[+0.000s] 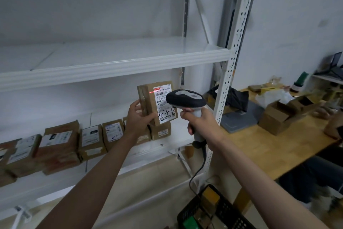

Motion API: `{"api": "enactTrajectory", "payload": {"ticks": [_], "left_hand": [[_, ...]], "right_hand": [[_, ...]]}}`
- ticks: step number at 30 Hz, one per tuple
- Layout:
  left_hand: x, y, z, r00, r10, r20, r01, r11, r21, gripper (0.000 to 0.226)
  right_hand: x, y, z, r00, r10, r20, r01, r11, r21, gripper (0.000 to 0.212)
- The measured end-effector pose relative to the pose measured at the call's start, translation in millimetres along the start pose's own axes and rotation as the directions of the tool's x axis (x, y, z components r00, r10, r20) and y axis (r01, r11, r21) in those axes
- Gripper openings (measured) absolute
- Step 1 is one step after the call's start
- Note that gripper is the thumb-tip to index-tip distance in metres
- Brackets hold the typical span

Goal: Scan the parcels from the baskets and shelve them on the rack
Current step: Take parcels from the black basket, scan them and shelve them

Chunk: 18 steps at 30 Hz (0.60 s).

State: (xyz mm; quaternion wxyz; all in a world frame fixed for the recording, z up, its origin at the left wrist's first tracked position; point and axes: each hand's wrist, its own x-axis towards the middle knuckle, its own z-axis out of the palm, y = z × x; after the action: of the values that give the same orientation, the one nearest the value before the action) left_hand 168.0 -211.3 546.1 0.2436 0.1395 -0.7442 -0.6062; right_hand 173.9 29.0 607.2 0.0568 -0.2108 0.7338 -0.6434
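My left hand [138,117] grips a small brown cardboard parcel [148,99] upright in front of the rack, its white label with black handwriting facing me. My right hand [198,123] holds the grey handle of a barcode scanner [185,99], whose dark head points at the label from the right. A thin red line of light falls across the top of the label. A row of several labelled brown parcels [59,143] stands on the white rack shelf [178,136] below and to the left. A black basket [213,212] with parcels inside sits at the bottom right.
A bare white upper shelf [115,67] runs above the parcel. The rack's perforated white upright [233,58] stands just right of the scanner. A wooden table [274,147] on the right carries open cardboard boxes and bags. The scanner's cable hangs down toward the basket.
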Motion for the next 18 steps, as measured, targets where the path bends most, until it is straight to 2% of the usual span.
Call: {"api": "enactTrajectory", "payload": {"ticks": [14, 18], "left_hand": [[19.3, -15.0, 12.0, 0.999, -0.022, 0.044, 0.02, 0.998, 0.055, 0.082], [29.5, -18.0, 31.4, 0.992, -0.097, 0.085, 0.093, 0.994, 0.054, 0.083]], "right_hand": [[18.1, 19.4, -2.7, 0.997, 0.081, -0.018, -0.08, 0.997, 0.018, 0.008], [36.7, 37.7, -12.4, 0.99, 0.123, -0.072, -0.117, 0.99, 0.082, 0.015]]}}
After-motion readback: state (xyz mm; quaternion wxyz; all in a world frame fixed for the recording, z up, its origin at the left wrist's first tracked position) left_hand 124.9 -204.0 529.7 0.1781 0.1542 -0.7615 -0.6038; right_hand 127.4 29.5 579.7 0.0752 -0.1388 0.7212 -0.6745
